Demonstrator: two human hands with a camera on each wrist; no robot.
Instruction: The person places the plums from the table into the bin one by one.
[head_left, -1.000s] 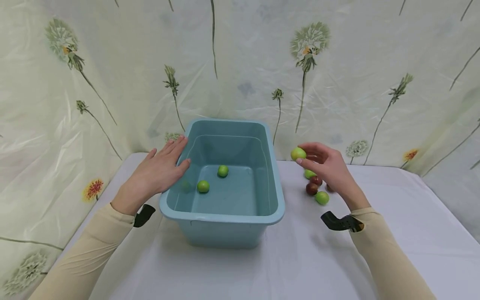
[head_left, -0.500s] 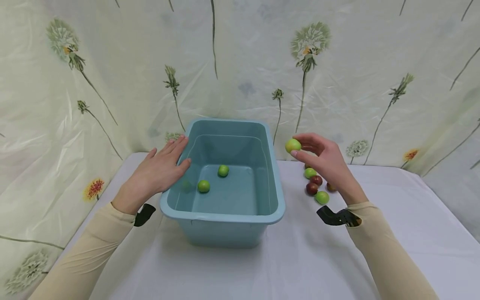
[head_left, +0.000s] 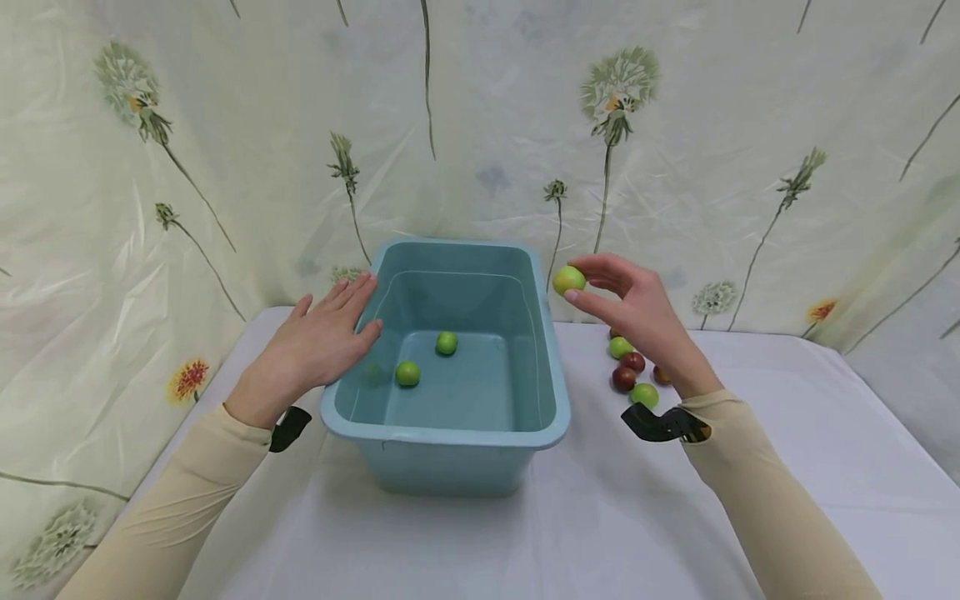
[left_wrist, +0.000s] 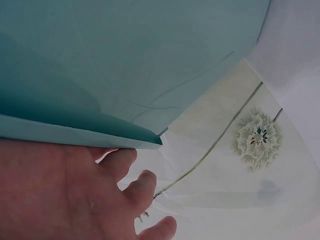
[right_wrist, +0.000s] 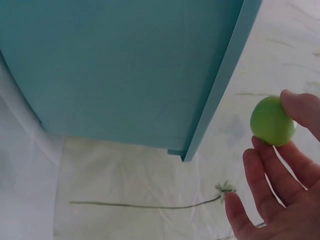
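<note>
A small round green fruit (head_left: 568, 281) is pinched between the thumb and fingertips of my right hand (head_left: 630, 304), just right of the blue plastic tub (head_left: 480, 437) and about level with its far rim. The right wrist view shows the same green fruit (right_wrist: 272, 121) outside the tub's wall. My left hand (head_left: 318, 346) rests on the tub's left rim with fingers straight. Seen from the left wrist, the palm (left_wrist: 60, 195) lies right under the rim. Two green fruits, one nearer (head_left: 407, 373) and one farther (head_left: 446, 342), lie on the tub's floor.
On the white-covered table (head_left: 637, 517), right of the tub, lies a loose group of green fruits (head_left: 644, 395) and dark red fruits (head_left: 623, 379). A flower-printed sheet (head_left: 480, 125) hangs behind the table and along its left side.
My right hand has carried the green fruit up and left, away from the loose group and toward the tub's right rim. The left hand and the tub have stayed in place.
</note>
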